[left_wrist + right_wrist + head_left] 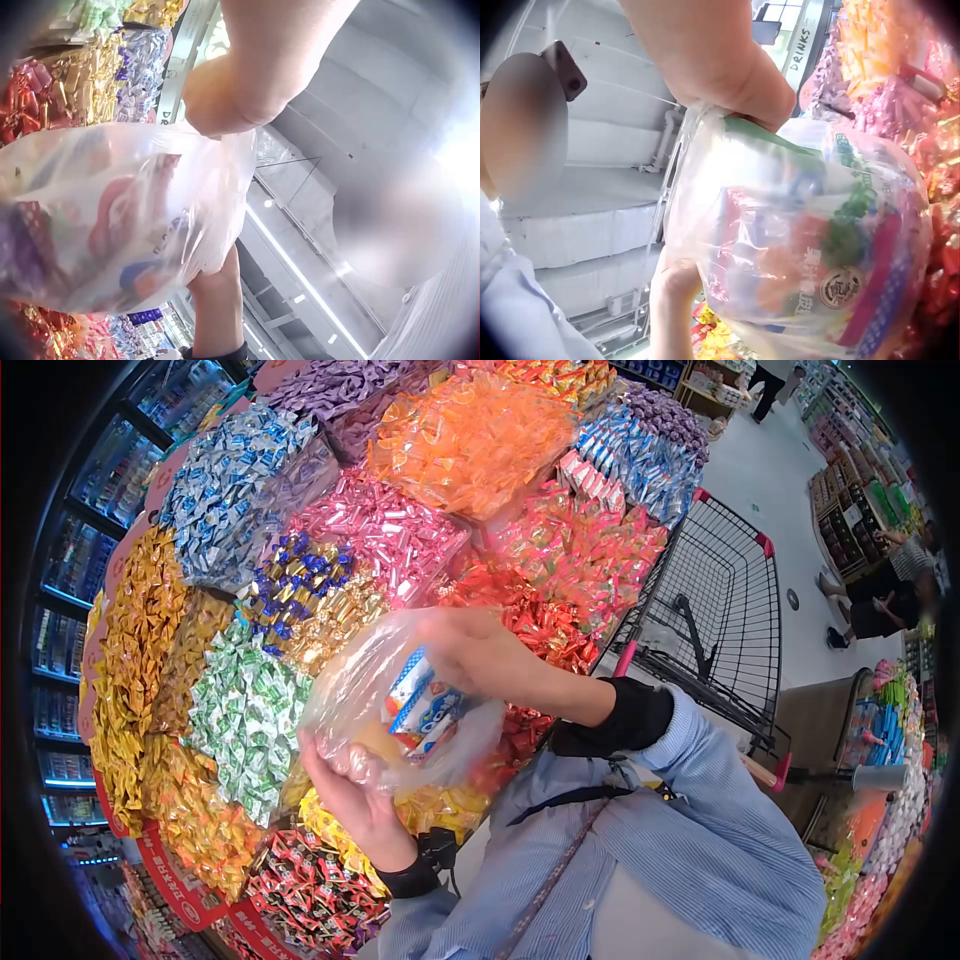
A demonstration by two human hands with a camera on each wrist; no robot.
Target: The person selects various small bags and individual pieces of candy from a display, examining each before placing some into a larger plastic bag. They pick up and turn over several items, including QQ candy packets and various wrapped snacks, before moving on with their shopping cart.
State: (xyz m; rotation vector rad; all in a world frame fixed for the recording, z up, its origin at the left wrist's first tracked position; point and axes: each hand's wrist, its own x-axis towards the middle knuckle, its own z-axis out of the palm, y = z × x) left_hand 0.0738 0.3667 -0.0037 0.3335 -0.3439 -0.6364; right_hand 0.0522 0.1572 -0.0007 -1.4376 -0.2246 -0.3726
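Note:
Between the two hands is a clear plastic bag [345,700] with several printed packages inside, one of them a blue-and-white package [428,705]. My left hand [350,795] grips the bag's near left side. On the opposite side my right hand [480,660] holds the bag's edge with its fingers curled. In the left wrist view, the bag [120,217] hangs between my left hand [232,90] above and my right hand [217,300] below. Green, pink and blue print shows through the bag [817,247] in the right wrist view, under my right hand [720,67]; some fingertips are hidden.
Piles of wrapped candy [250,710] in many colours surround the bag on a large display. A black wire shopping cart [735,590] stands at the right. Lit shelves [60,650] line the left side. People [890,595] are in the aisle at the far right.

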